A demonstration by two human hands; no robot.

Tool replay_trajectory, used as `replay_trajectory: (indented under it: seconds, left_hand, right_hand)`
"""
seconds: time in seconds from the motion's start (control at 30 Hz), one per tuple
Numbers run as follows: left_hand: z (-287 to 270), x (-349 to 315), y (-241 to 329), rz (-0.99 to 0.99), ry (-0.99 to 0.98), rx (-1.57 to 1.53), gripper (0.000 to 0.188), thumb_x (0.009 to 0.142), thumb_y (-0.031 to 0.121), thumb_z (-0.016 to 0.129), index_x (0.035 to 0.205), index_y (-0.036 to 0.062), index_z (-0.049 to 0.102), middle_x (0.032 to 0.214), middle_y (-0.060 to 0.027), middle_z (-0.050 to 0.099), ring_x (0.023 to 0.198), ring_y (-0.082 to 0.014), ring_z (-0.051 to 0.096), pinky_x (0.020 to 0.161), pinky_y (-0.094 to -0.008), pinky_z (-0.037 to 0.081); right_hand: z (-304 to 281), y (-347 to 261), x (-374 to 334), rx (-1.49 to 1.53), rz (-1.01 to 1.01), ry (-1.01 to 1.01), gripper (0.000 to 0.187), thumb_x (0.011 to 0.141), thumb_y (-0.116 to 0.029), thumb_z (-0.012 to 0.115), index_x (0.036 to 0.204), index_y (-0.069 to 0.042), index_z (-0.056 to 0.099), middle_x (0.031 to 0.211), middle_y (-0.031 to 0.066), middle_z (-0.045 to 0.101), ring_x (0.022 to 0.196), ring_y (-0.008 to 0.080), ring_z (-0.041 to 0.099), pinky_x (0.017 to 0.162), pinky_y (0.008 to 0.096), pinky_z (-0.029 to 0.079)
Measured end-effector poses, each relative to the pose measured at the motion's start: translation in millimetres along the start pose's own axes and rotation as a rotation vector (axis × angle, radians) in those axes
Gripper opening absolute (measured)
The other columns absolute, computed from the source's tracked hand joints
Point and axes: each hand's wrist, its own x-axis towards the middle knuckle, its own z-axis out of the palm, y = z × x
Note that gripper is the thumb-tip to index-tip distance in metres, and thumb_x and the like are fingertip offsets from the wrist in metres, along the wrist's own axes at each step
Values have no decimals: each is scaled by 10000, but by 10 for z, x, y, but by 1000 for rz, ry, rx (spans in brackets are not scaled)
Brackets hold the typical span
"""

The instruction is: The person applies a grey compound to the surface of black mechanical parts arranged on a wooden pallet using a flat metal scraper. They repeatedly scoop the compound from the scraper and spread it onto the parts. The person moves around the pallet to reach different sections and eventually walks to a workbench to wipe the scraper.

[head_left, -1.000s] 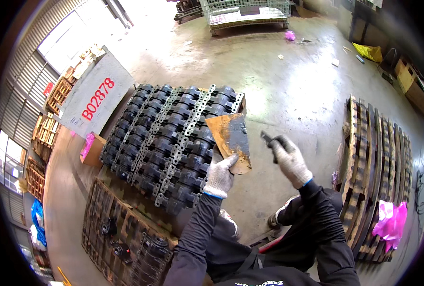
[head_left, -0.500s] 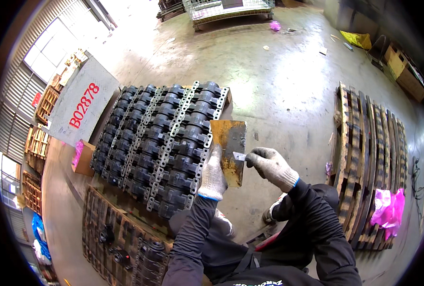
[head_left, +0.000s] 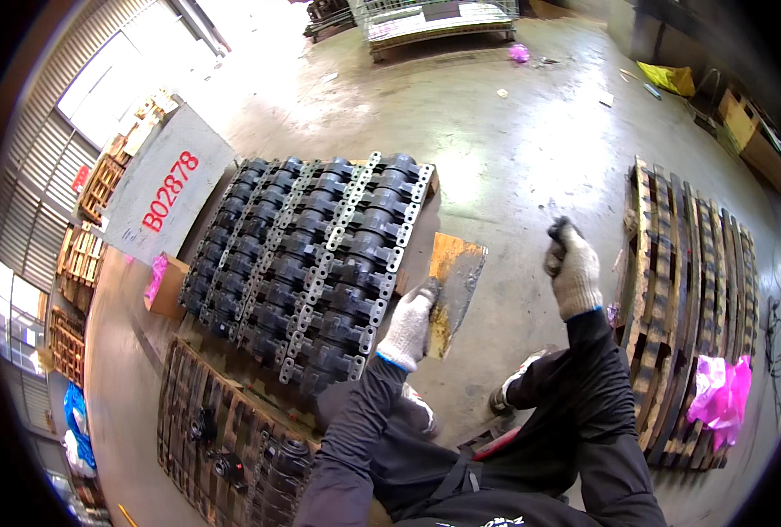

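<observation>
My left hand (head_left: 411, 321), in a pale knitted glove, grips the left edge of a flat rectangular plate (head_left: 457, 279). Worn yellow-brown and dark grey patches cover the plate, which is tilted above the floor. My right hand (head_left: 571, 270) is raised to the right of the plate, apart from it. Its fingers are curled together and look dark at the tips; whatever they hold is too hidden to make out. Just left of the plate lie rows of black track links (head_left: 320, 255) on a wooden pallet.
Slatted pallets (head_left: 689, 290) stand at the right, with pink plastic (head_left: 720, 395) on them. At the lower left another pallet (head_left: 180, 413) carries black parts. A grey panel (head_left: 166, 180) stands beyond the links, beside a cardboard box (head_left: 169, 294). A wire cage (head_left: 439, 22) stands far ahead.
My right hand has moved up and right, away from the plate; the small pale piece it held no longer shows. The plate has tilted and shifted right in my left hand.
</observation>
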Motion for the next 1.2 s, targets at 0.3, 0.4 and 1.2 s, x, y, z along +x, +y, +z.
replay_trajectory:
  seconds: [0.3, 0.4, 1.2]
  left_hand:
    - [-172, 158, -220, -39, 66, -267, 514, 1056, 451, 473, 1100, -23, 666, 947, -101, 674, 844, -155, 652, 748, -326, 523]
    - [-163, 77, -147, -67, 100, -320, 543, 1069, 443, 438, 1140, -58, 635, 959, -142, 676, 842, -173, 642, 780, -332, 508]
    - [75, 742, 66, -495, 423, -16, 469, 1011, 423, 543, 1204, 9, 647, 1010, -84, 683, 775, -200, 669, 702, -336, 560]
  right_hand:
    - [440, 145, -749, -377, -16, -270, 300, 1052, -282, 523, 1020, 1, 618, 676, -3, 512, 580, 92, 463, 562, 249, 370]
    - [568, 177, -784, -246, 35, -295, 321, 1038, -237, 533, 1184, 46, 574, 758, 30, 564, 684, 118, 536, 658, 264, 431]
    - [304, 602, 450, -207, 361, 390, 224, 1016, -241, 611, 1088, -29, 607, 896, 59, 687, 710, 128, 652, 569, 242, 495]
